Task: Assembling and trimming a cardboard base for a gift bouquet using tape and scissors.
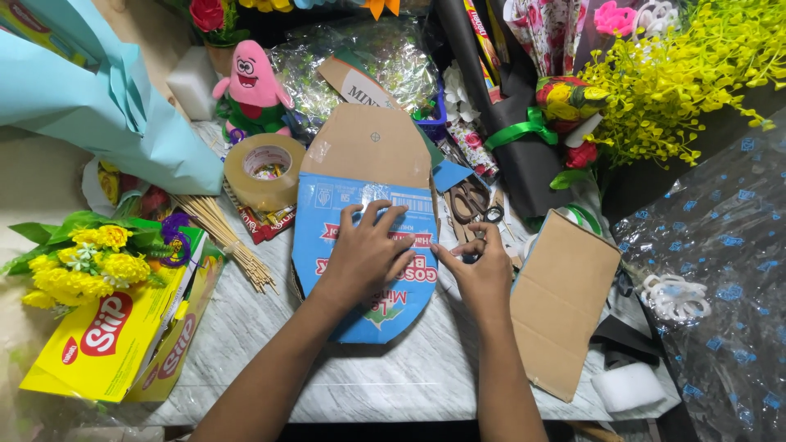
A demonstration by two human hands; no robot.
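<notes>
My left hand [367,252] lies flat, fingers spread, on a blue printed cardboard cut-out [327,237] with a brown flap at its far end, on the marble-patterned table [262,327]. My right hand [483,270] rests at the cut-out's right edge with fingers curled and pinched together; whether it holds something small is hidden. Scissors [468,200] lie just beyond the right hand.
A roll of brown tape [264,170] and wooden sticks [233,233] lie to the left, by a yellow box [106,336] with yellow flowers. A brown cardboard piece [561,303] lies right. A pink plush toy [254,82], bouquets and cellophane [720,270] crowd the back and right.
</notes>
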